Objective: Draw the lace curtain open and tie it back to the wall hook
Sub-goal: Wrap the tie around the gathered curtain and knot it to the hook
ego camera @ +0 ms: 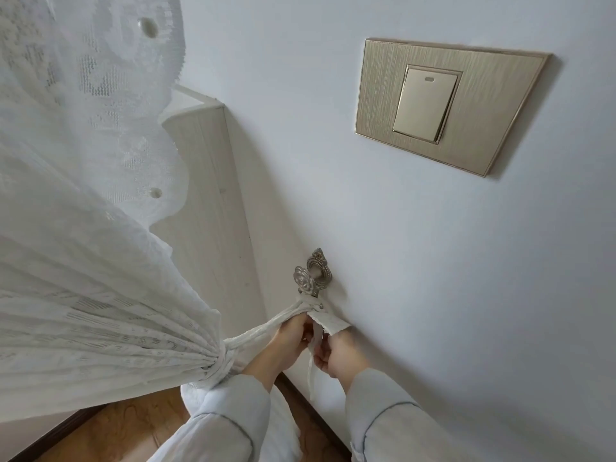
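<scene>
White lace curtain (100, 295), one, is cinched by one tieback (266, 328) whose ends both hands, left hand (293, 331) and right hand (336, 355), pinch below one wall hook (311, 275), fingertips hidden.

1. A room in a home, by a painted white wall (383, 245).
2. A brushed-gold light switch (446, 106) is mounted on that wall.
3. Below and left of the switch, an ornate metal hook (311, 275); farther left, a white lace curtain (83, 228); below, wooden flooring (126, 431).

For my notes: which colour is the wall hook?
Dull silver-grey metal wall hook, seen in the head view.
</scene>
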Available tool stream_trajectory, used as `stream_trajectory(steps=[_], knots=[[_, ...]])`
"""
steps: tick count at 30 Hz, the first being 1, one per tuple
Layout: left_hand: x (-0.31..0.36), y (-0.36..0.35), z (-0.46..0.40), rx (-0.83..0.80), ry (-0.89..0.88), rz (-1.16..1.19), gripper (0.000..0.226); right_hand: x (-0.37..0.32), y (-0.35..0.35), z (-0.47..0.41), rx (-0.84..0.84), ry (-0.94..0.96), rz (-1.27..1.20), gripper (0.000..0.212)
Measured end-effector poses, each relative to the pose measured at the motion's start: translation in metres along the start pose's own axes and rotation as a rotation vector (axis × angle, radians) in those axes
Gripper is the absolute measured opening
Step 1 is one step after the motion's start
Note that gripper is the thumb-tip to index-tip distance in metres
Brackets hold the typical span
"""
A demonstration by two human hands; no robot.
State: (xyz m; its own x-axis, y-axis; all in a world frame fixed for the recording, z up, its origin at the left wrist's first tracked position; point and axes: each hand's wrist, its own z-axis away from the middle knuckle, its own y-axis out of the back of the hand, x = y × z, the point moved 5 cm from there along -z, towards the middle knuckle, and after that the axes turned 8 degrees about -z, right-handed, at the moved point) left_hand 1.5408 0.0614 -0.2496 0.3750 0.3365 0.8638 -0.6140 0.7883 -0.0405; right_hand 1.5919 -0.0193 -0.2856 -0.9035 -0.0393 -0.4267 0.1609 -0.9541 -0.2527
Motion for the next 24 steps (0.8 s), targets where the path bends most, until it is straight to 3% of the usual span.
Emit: stream_trajectory(steps=[4,14,24], knots=[[0.004,-0.004,0.001,-0.045,-0.088,-0.029,0.029,-0.001,0.001,0.009,-0.036,0.008,0.032,0.03],[0.002,-0.002,-0.001,-0.052,0.025,-0.12,0.011,0.008,0.009,0.005,-0.051,-0.161,0.189,0.04],[-0.005,-0.006,-0.001,-0.095,0.097,-0.091,0.024,0.009,0.018,0.004,-0.051,-0.169,0.352,0.04]])
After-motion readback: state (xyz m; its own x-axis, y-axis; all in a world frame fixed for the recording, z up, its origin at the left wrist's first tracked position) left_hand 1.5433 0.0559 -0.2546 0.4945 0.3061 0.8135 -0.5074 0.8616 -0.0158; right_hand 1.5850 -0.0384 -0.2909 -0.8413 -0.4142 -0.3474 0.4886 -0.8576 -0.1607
